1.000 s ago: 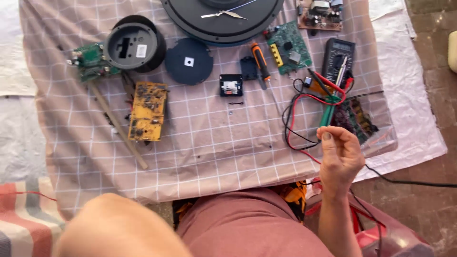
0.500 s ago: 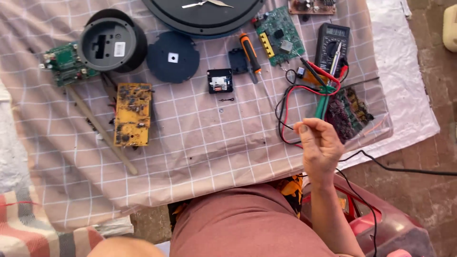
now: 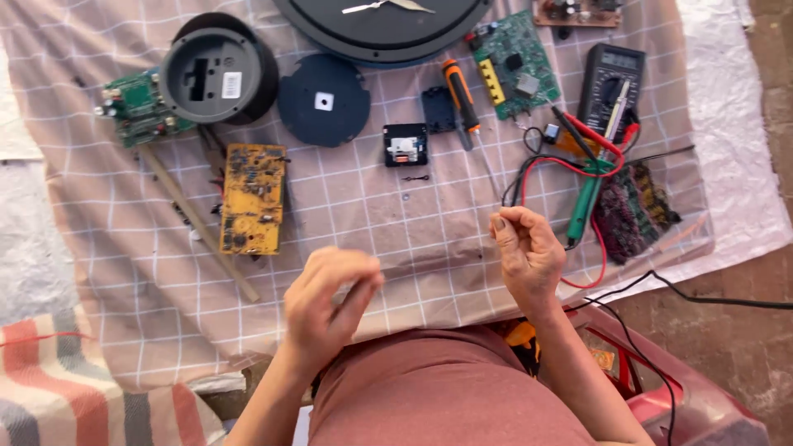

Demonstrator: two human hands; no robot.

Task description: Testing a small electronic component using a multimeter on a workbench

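Observation:
My right hand (image 3: 529,252) hovers over the front right of a pink checked cloth (image 3: 396,239), fingers curled shut; whether anything tiny is pinched in them is hidden. It is just left of a green soldering iron (image 3: 585,202) and the red and black leads (image 3: 537,169) of a black multimeter (image 3: 610,83). My left hand (image 3: 330,297) is blurred above the cloth's front edge, with fingers loosely spread and nothing visible in it. The nearest thing to it is a yellow circuit board (image 3: 252,198).
On the cloth lie a wooden stick (image 3: 198,223), a green board (image 3: 136,107), a round black housing (image 3: 216,74), a dark disc (image 3: 324,99), a small black module (image 3: 405,144), an orange screwdriver (image 3: 458,91), another green board (image 3: 516,62), a dark board (image 3: 632,211) and a black clock (image 3: 388,29). A black cable (image 3: 710,293) crosses the floor at right.
My left hand has come into view from below and risen over the cloth's front edge. The right hand stays curled near the leads, and the view has shifted slightly.

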